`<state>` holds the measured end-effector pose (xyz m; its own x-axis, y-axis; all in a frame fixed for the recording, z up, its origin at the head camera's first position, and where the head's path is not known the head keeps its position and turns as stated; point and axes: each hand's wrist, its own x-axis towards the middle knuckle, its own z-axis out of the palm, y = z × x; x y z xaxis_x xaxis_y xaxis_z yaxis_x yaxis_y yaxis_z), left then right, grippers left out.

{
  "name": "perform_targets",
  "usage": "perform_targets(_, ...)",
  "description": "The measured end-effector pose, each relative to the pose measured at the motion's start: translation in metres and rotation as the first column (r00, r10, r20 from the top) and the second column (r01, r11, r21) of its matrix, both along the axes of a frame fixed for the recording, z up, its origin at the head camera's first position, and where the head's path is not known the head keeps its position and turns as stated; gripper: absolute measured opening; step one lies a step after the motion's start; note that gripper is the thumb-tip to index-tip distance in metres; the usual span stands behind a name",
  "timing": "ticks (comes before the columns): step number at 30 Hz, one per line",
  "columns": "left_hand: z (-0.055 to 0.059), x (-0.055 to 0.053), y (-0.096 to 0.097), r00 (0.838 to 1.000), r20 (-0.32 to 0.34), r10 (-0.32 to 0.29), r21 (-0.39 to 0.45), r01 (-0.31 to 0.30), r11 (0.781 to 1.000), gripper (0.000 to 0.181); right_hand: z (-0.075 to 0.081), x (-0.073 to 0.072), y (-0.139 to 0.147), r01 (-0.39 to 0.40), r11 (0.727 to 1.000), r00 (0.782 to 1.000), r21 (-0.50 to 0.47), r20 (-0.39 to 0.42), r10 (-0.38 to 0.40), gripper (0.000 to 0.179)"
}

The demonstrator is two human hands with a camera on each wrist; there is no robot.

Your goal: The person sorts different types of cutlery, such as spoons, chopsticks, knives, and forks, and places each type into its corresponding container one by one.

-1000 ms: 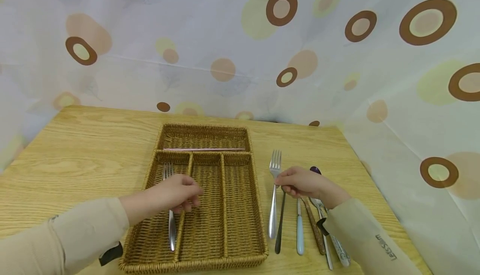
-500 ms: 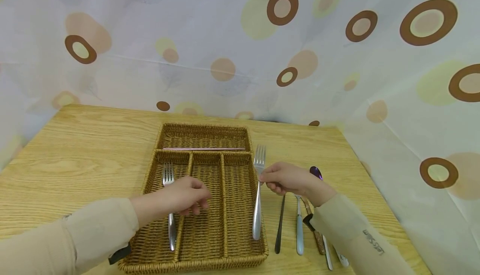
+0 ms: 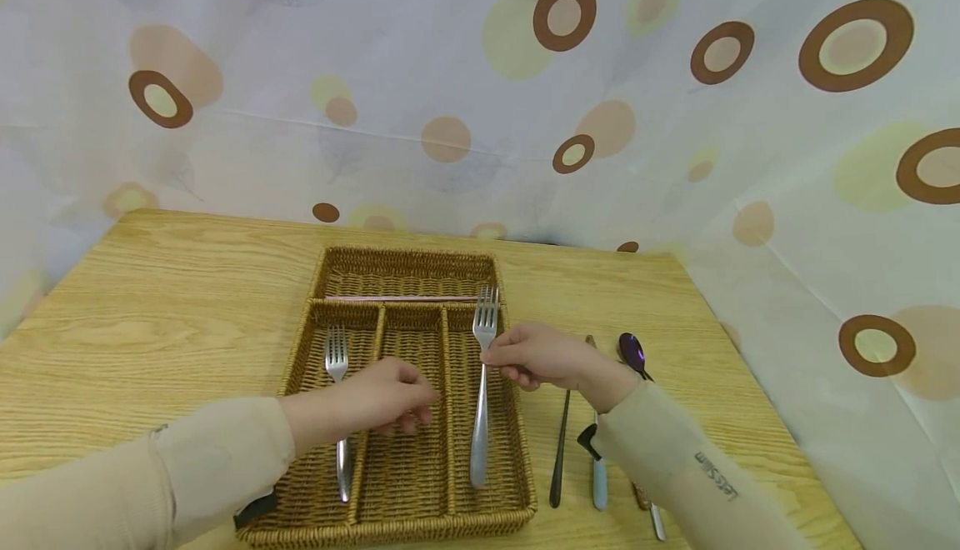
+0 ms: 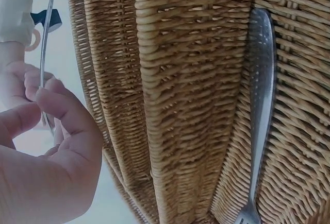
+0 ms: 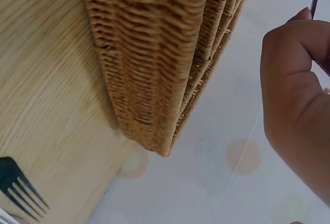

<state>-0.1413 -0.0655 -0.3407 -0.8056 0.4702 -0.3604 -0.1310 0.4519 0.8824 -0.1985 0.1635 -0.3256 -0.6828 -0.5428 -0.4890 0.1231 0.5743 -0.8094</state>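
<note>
A spotty sheet (image 3: 450, 75) rose behind a wooden table (image 3: 187, 300). On the table sat a woven basket (image 3: 390, 527). The right hand (image 3: 534, 357) pinched a silver fork (image 3: 479, 442) over its right slot (image 3: 502, 467). The left hand (image 3: 392, 398), loosely bent, held nothing; the left arm (image 3: 225, 442) hid part of another fork (image 3: 337, 352). A purple spoon (image 3: 632, 353) lay well apart.

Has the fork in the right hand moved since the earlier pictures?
Yes. In the head view, the held fork has moved left: first right of the wicker tray, now over its right side.
</note>
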Motion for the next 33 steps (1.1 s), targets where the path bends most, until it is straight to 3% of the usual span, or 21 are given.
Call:
perform_targets(12,-0.001,0.000,0.009,1.000,0.012,0.002,0.019,-0.002,1.000,0.021,0.000,0.003,-0.024,0.020,1.000,1.000,0.018,-0.018,-0.020,0.031)
perform_targets(21,-0.004,-0.002,0.006,1.000,-0.026,-0.009,0.059,0.011,0.998,0.018,-0.001,0.004,-0.037,0.035,0.999,0.999,0.005,-0.014,-0.035,0.024)
perform_targets(26,-0.004,-0.005,-0.003,0.999,-0.032,-0.015,0.037,0.016,0.999,0.017,0.000,0.004,-0.038,0.076,0.997,0.997,0.028,-0.028,-0.075,0.031)
perform_targets(33,-0.012,-0.006,-0.031,0.999,-0.014,0.031,0.002,-0.031,1.000,0.016,-0.002,0.002,-0.022,0.098,0.995,0.995,0.036,-0.035,-0.096,0.041)
